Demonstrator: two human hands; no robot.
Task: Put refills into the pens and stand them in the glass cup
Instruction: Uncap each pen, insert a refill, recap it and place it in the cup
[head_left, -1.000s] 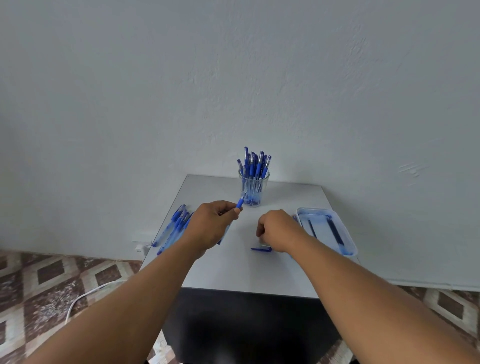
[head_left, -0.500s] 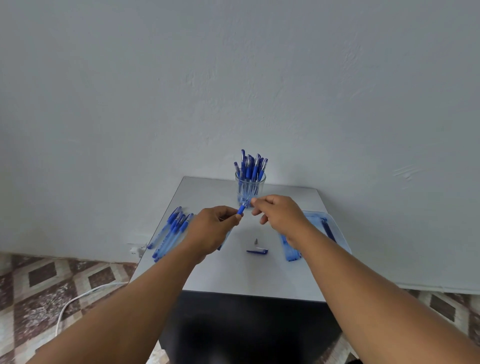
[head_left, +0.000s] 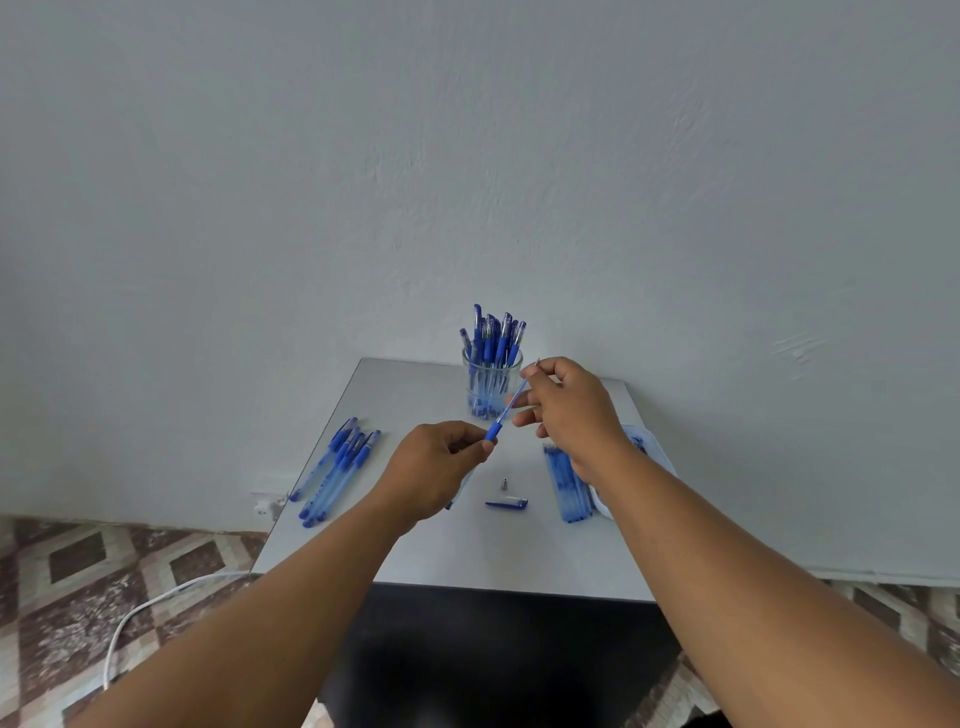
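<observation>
Mid-assembly on one pen. My left hand (head_left: 441, 462) grips the pen barrel (head_left: 493, 431) near its blue grip end, fingers curled round it, open end angled up and to the right so the bore faces the other hand. My right hand (head_left: 566, 410) pinches the refill (head_left: 514, 397) near its top between thumb and forefinger, other fingers loosely spread; the lower end sits at or just inside the barrel mouth, can't tell how deep. The hands are apart, joined only by the refill running diagonally between them, held above the table (head_left: 467, 551) just in front of the glass cup (head_left: 491, 384).

Layout logic as I read it:
- The cup is at the far edge, holding a cluster of finished pens upright, out of the working zone but in reach.
- A row of unfilled pens (head_left: 337, 470) lies to the left, near my holding hand.
- Spare refills (head_left: 569, 486) lie to the right beside a clear tray (head_left: 652, 447), near my feeding hand.
- The metal tip (head_left: 504, 484) and the cap (head_left: 506, 503) are parked in the centre, just below the hands, ready to go on next.

Both forearms are extended forward, wrists roughly level, the right hand higher and further out than the left.
</observation>
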